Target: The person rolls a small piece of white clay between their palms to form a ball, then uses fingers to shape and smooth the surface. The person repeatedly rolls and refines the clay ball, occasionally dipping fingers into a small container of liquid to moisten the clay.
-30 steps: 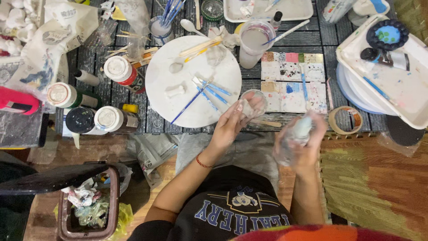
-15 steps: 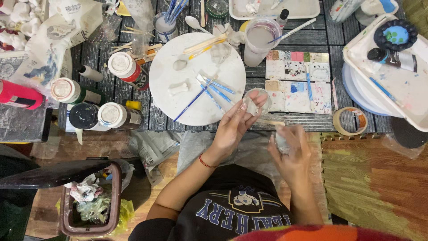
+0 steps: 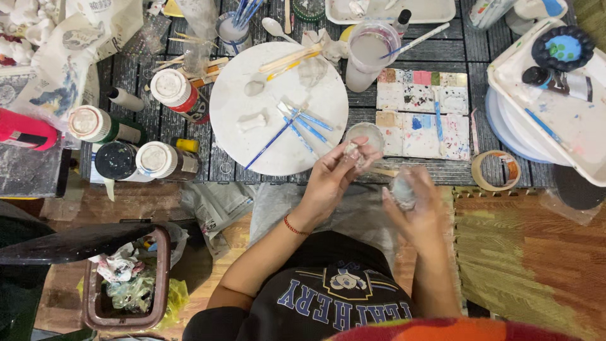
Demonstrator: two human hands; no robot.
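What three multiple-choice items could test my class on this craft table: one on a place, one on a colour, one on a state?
1. Where does the roll of tape lie?
A. On the round white board
B. Right of the tile palette, by the table's near edge
C. In the bin

2. What colour is the bracelet on the left wrist?
A. Blue
B. Green
C. Red

3. What is the left hand doing?
A. Holding a small clear cup
B. Lying flat and empty
C. Gripping a brush

Answers:
1 B, the tape sits just past the palette's right side.
2 C, a thin red band circles the wrist.
3 A, the fingers close on the cup.
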